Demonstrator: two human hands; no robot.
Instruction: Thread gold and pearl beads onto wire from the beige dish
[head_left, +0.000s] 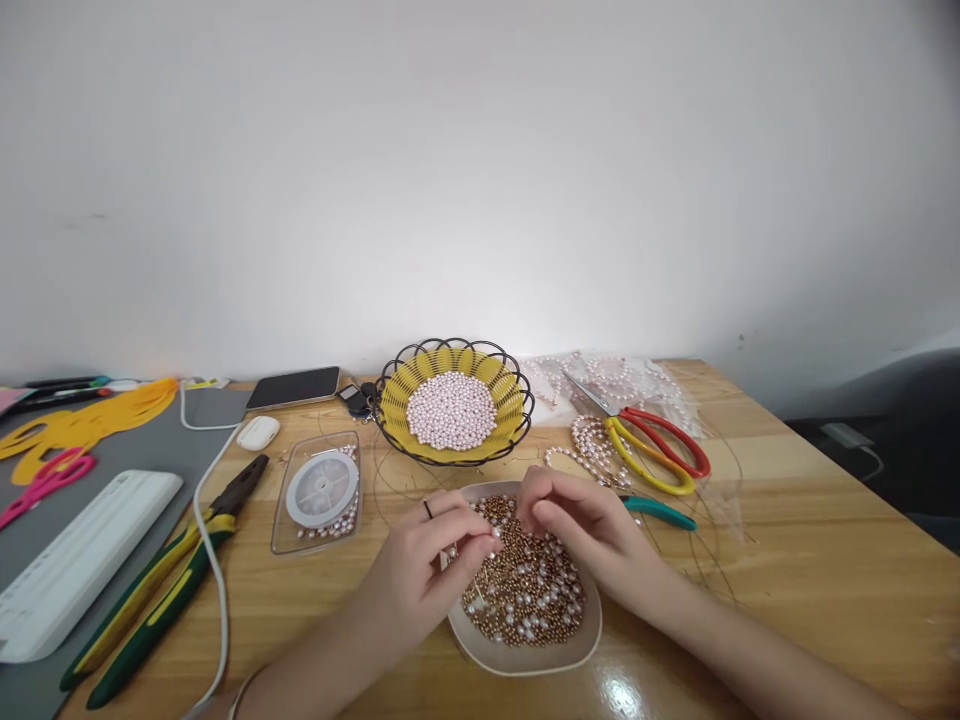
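My left hand (431, 555), with a dark ring on one finger, is over the left side of a pale bowl (525, 660). Its thumb and forefinger pinch a small pearl bead (496, 534), and another bead shows under the fingers. Curled fingers and thumb close my right hand (581, 520) above the bowl's far right side. Whatever those fingertips hold is hidden or too small to make out. Bronze-coloured beads (517, 575) fill the bowl, mixed with pinkish pearls (536, 600) and a few thin gold pins.
Behind the bowl stands a yellow basket (390, 400) of pink pearls. Scissors (660, 445), strung pearls (592, 450) and teal-handled pliers (660, 512) lie right. Leftward are a box with a spool (322, 490), large pliers (165, 590), a white cable (214, 560) and a phone (294, 388).
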